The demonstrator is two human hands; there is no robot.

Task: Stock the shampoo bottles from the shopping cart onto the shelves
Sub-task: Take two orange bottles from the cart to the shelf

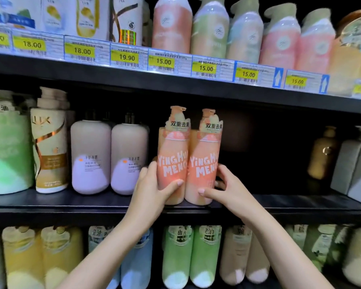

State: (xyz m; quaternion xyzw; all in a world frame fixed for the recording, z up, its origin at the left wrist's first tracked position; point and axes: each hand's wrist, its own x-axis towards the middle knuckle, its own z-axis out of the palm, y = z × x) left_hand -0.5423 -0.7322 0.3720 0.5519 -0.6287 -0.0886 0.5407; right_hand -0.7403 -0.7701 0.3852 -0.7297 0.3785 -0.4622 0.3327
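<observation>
Standing on dark shop shelf (92, 202), left hand (152, 190) grip holding left peach bottle (172, 161), right hand (227, 190) right peach bottle (204, 163)

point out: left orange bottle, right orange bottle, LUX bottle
left orange bottle (171, 163): head view, on its front lettering.
right orange bottle (203, 165): head view, on its front lettering.
LUX bottle (49, 147): head view, on its label's middle.

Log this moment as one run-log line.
stage: placing | left hand: grips left peach bottle | right hand: grips right peach bottle | bottles: upright, side by side, middle shelf
</observation>
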